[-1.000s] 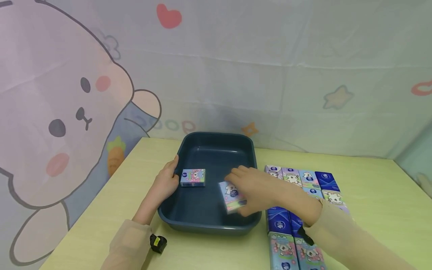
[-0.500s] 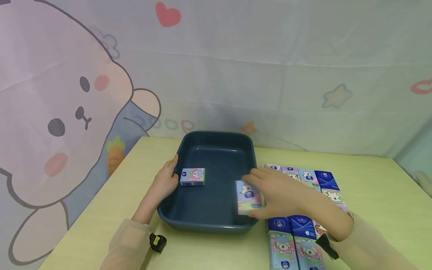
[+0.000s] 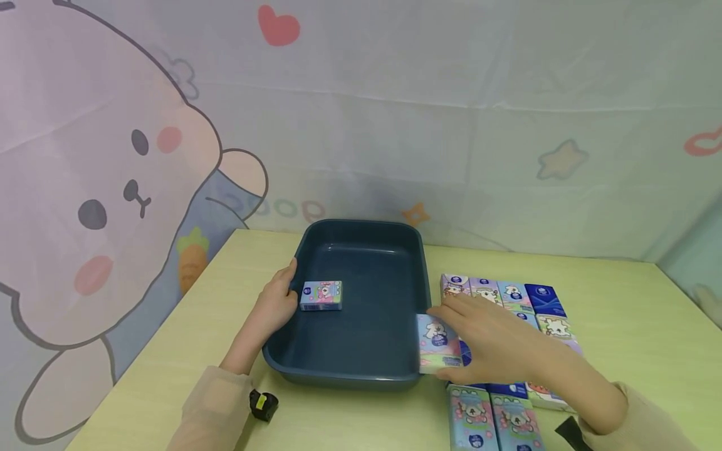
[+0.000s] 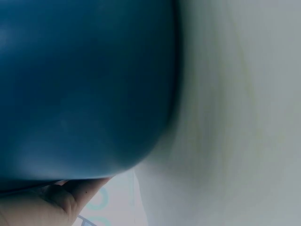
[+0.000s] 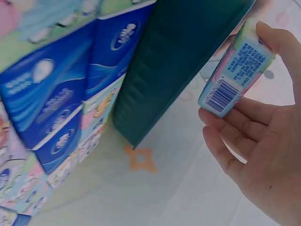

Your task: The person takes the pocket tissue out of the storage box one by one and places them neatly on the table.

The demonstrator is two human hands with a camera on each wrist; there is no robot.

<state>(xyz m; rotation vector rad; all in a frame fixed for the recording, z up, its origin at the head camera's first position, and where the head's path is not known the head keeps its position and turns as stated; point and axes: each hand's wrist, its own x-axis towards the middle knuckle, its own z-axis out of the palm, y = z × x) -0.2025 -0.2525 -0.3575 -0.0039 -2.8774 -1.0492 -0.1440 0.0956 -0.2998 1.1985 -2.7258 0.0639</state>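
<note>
My right hand (image 3: 491,341) pinches a small pastel tissue pack (image 3: 437,344) between thumb and fingers, above the right rim of a dark blue plastic basin (image 3: 366,250). In the right wrist view, the held pack shows its barcode side, with the thumb at one end and fingers at the other. My left hand (image 3: 275,299) grips the basin's left rim. One pastel tissue pack (image 3: 321,295) lies inside the basin near that hand. Just right of the basin, several packs such as a blue tissue pack (image 3: 545,300) stand in rows, partly hidden behind my right hand.
A small black object with a yellow mark (image 3: 263,406) is by my left sleeve. Two pastel packs (image 3: 472,416) lie at the table's near side. A printed cloth (image 3: 366,125) hangs behind the pale table (image 3: 637,326).
My right hand has carried its tissue pack from inside the basin rightward, over the right rim, towards the rows. My left hand and the basin have stayed put.
</note>
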